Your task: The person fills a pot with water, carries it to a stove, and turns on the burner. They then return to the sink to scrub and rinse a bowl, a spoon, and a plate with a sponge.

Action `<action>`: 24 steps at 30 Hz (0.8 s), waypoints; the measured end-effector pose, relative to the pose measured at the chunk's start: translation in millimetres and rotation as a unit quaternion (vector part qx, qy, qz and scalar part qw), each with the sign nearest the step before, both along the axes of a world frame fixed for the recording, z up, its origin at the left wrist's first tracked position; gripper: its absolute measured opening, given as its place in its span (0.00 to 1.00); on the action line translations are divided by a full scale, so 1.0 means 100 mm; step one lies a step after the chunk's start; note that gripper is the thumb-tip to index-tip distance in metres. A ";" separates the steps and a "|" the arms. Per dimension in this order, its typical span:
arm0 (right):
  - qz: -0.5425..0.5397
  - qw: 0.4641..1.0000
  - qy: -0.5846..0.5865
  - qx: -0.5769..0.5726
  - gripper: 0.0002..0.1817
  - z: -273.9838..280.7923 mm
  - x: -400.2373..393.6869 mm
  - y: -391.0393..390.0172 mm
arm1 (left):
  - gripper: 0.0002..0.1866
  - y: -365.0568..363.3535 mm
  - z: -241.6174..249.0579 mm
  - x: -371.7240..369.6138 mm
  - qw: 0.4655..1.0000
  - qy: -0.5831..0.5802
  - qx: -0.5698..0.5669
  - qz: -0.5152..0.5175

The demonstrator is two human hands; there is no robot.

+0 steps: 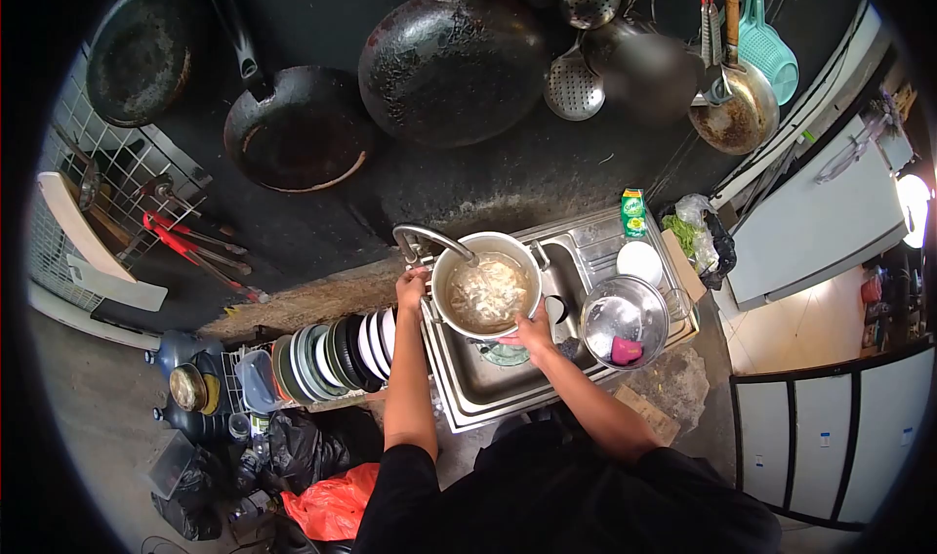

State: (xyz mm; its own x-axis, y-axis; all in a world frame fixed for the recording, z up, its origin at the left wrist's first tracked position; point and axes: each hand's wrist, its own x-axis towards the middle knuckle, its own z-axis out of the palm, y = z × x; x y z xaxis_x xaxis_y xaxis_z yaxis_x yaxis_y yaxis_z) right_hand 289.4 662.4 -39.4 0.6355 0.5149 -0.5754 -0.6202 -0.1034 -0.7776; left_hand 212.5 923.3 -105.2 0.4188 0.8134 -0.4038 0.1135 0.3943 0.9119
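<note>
A large light-coloured pot (441, 305) stands over the sink (468, 373), filled with cloudy water and pale pieces (488, 290) that I cannot identify. The curved metal tap (439, 237) reaches over its rim. My right hand (530, 334) grips the pot's near right side, thumb up by the rim and fingers reaching below. At the pot's left edge, by the base of the tap, my left hand (412, 286) has its fingers closed. What they hold there is hidden. A loop handle (540, 254) shows on the pot's right side.
Right of the pot, a metal bowl (597, 325) holds a pink item (626, 351). A green-yellow pack (633, 212) and a white round item (639, 261) sit behind it. Plates (337, 354) stand racked at left. Pans (454, 71) and strainers (574, 85) hang on the wall.
</note>
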 end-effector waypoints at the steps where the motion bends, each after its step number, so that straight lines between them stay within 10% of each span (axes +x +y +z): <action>1: 0.000 1.000 0.004 0.000 0.31 -0.01 0.01 -0.02 | 0.09 0.00 0.00 0.03 0.999 -0.010 0.003 -0.050; 9: 0.003 0.998 0.043 -0.037 0.33 0.07 -0.01 -0.16 | 0.08 0.06 -0.42 0.16 0.997 -0.002 0.068 -0.046; 12: 0.001 0.998 0.044 -0.035 0.33 0.07 -0.01 -0.21 | 0.11 -0.08 -0.13 0.15 0.935 0.155 0.305 -0.095; 24: -0.019 0.998 0.049 -0.026 0.32 0.14 0.04 -0.22 | 0.10 -0.37 0.15 0.13 0.926 0.196 0.310 -0.091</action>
